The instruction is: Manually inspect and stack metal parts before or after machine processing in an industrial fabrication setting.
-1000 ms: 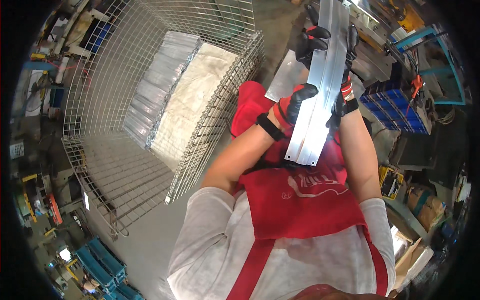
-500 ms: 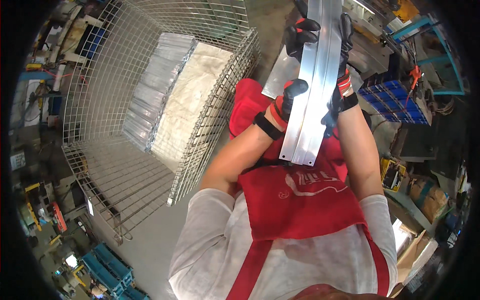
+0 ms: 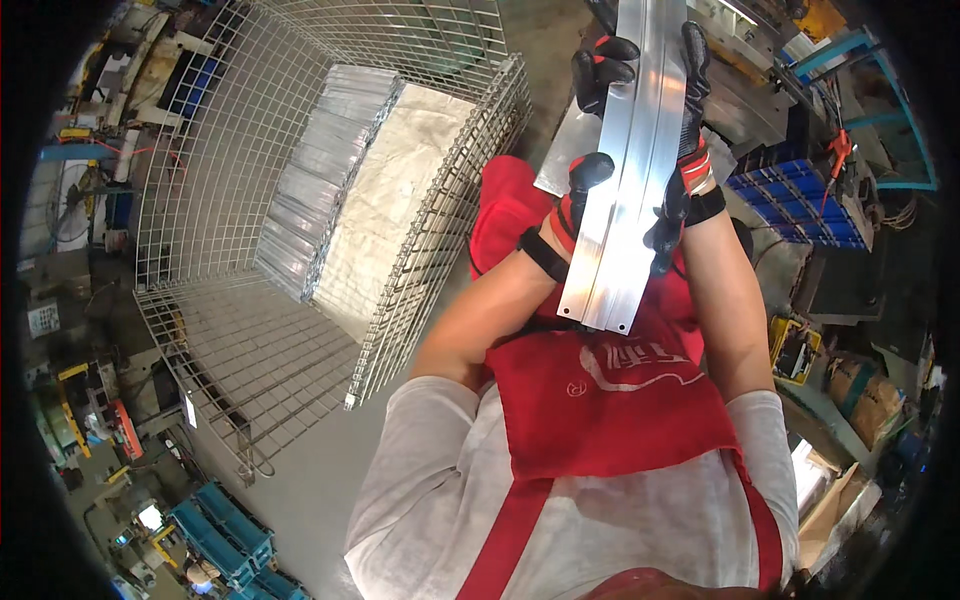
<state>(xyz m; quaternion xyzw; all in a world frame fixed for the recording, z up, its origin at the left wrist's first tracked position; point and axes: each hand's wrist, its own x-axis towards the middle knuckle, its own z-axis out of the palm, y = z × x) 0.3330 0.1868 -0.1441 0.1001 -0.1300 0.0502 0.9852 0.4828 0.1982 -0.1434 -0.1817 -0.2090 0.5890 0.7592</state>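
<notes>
A long, shiny metal profile (image 3: 630, 170) with lengthwise ridges lies between my hands, its near end reaching down over my red apron. Two small holes show near the corners of that end. My left hand (image 3: 590, 172), in a black glove with red, grips the left edge; its thumb and some fingers show, while the palm is hidden behind the metal. Along the right edge, my right hand (image 3: 692, 135) is closed around the profile, also gloved in black and red. Part of that hand is hidden too. The profile's far end runs out of the top of the picture.
At the left stands a large wire mesh basket (image 3: 365, 375), holding a stack of metal profiles (image 3: 325, 180) beside a cream-coloured sheet (image 3: 395, 200). A flat metal sheet (image 3: 563, 150) lies beyond my left wrist. Right of me are a blue crate (image 3: 800, 200) and a cardboard box (image 3: 865, 400).
Both hands keep their hold on the profile, which barely moves. The basket and surroundings appear shifted slightly to the right in the picture.
</notes>
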